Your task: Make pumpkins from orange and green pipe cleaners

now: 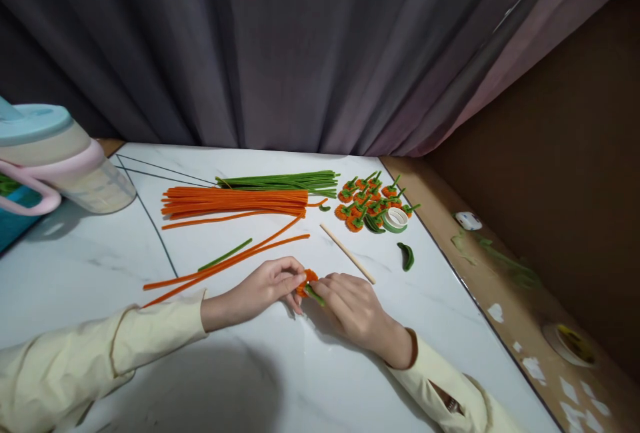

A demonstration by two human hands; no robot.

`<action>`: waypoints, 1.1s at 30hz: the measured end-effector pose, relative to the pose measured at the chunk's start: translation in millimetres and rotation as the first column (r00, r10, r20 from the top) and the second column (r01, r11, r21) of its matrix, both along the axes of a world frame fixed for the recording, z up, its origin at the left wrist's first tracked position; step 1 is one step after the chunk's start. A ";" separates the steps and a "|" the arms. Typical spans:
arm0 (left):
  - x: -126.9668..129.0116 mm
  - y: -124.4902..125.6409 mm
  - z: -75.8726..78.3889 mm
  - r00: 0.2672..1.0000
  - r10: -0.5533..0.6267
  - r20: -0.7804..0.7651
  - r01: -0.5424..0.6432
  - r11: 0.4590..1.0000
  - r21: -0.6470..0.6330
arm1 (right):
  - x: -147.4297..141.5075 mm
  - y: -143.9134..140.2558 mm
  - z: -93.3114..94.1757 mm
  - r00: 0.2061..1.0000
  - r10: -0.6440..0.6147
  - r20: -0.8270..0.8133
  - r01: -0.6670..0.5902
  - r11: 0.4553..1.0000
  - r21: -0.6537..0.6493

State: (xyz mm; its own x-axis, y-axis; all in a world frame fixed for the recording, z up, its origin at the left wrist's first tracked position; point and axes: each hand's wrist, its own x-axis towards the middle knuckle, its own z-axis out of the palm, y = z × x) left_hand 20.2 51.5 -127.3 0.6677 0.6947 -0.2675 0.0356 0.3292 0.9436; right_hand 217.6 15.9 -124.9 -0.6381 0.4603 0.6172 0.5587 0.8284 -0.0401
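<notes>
Cream sleeves (163,334), left fingers (287,284) pinching orange fuzzy piece (311,277), right fingers (336,294) gripping its edge

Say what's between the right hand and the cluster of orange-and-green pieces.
A thin tan stick, lying on the white tabletop between right hand and cluster; head view shows it.

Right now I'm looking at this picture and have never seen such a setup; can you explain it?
There's no machine here: you see a person's bare left hand and right hand, from one head-worn camera looking forward and down. Between them, they hold a small orange piece with a green bit on it. On the white table lie bundles of orange strips and green strips, a cluster of orange-and-green pieces and a pale stick. A blue-lidded cup stands at the picture's left.
</notes>
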 end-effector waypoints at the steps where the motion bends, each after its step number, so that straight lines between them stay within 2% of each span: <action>1: 0.0 -0.2 0.7 1.000 -0.004 -0.006 0.004 1.000 0.003 | 1.2 0.3 0.3 1.000 0.016 0.015 -0.016 1.000 -0.002; 7: 0.3 -1.8 5.1 1.000 -0.012 -0.026 0.013 1.000 0.005 | 6.2 2.0 4.7 0.995 0.074 0.061 -0.074 0.997 -0.007; 17: -0.2 -1.9 7.5 0.999 -0.024 -0.029 0.026 0.999 0.045 | 1.1 0.3 3.0 0.999 0.045 0.008 -0.044 0.998 -0.052; 27: 0.2 -2.0 9.8 1.000 -0.015 0.005 0.015 0.999 0.029 | -2.8 -4.8 1.0 0.991 0.003 -0.133 -0.038 0.965 -0.258; 33: 0.6 -2.0 9.6 1.000 -0.010 -0.006 0.010 0.999 0.035 | -2.2 -5.6 -3.2 0.977 -0.021 -0.213 -0.068 0.912 -0.404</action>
